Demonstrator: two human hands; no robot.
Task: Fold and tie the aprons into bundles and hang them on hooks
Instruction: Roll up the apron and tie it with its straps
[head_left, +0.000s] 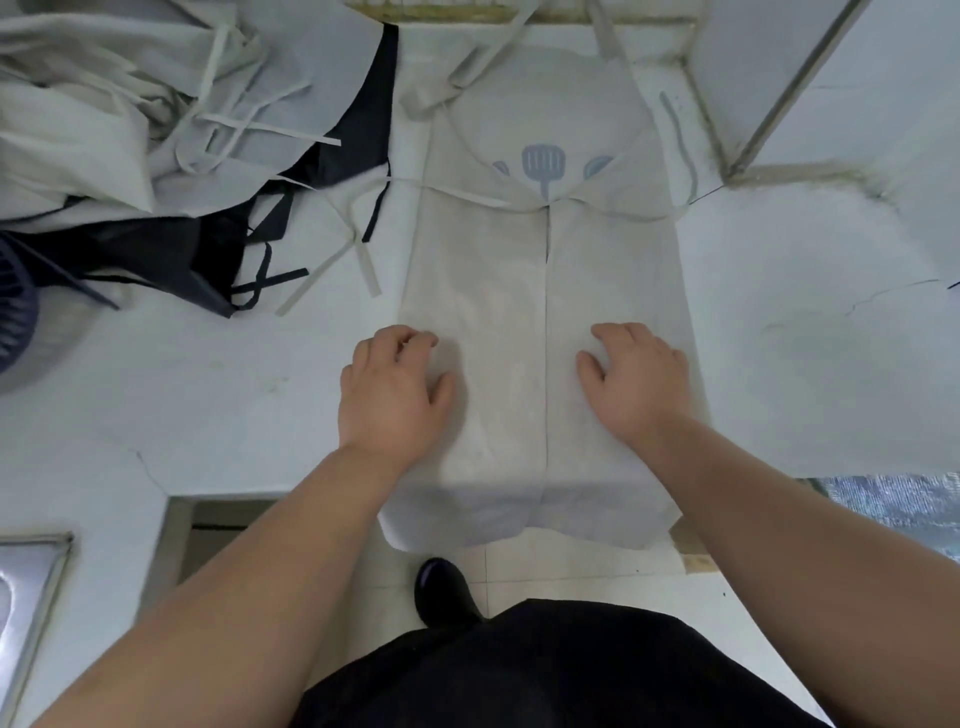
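A pale beige apron (519, 270) lies flat on the white counter (208, 405), its two sides folded in so they meet at a centre seam. A blue spatula print shows on its bib. Its lower end hangs over the counter's front edge. Thin ties (358, 254) trail off its left side. My left hand (395, 389) rests palm down on the left flap with fingers loosely curled. On the right flap my right hand (636, 374) presses the cloth the same way. Neither hand pinches the fabric.
A heap of pale aprons (130, 104) and a black apron (197, 249) fills the back left of the counter. A dark fan (15, 312) sits at the left edge. A metal frame (737, 156) stands back right. A steel sink rim (31, 587) shows lower left.
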